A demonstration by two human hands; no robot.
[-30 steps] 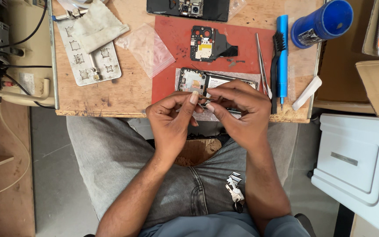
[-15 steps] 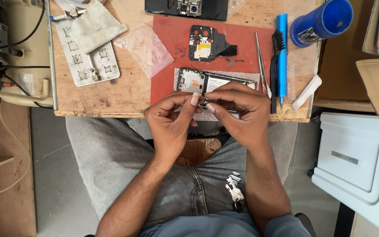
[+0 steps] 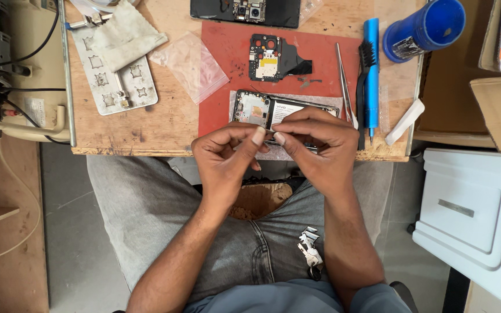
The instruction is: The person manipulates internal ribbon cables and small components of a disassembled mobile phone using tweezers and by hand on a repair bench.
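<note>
1. Pinching together at the near edge of the wooden table [image 3: 146,124], the left hand [image 3: 227,153] and the right hand [image 3: 314,145] meet over an opened phone [image 3: 262,110], fingertips almost touching.
2. The left hand's thumb and forefinger are closed tip to tip, the other fingers curled under; whatever small part sits between them is too small to make out.
3. The right hand's fingers are bent down and drawn together over the phone's near edge, the thumb tip close against the left thumb; whether they grip the phone or a part of it cannot be told.
4. The opened phone lies on a red mat [image 3: 221,64], back cover off, its inner boards and a pale label showing, partly hidden by both hands.
5. A separate black circuit board [image 3: 268,58] rests further up the mat, apart from the phone.
6. Metal tweezers [image 3: 343,81] lie to the right of the phone, with a black brush [image 3: 365,64] and a blue tool [image 3: 372,69] just beside them.
7. A blue cylinder [image 3: 424,29] lies tilted at the table's far right corner.
8. A clear plastic bag [image 3: 189,64] sits left of the mat, next to a grey metal plate [image 3: 117,87] with a cloth [image 3: 123,35] draped over its top.
9. A bunch of keys [image 3: 308,249] hangs at the person's jeans.
</note>
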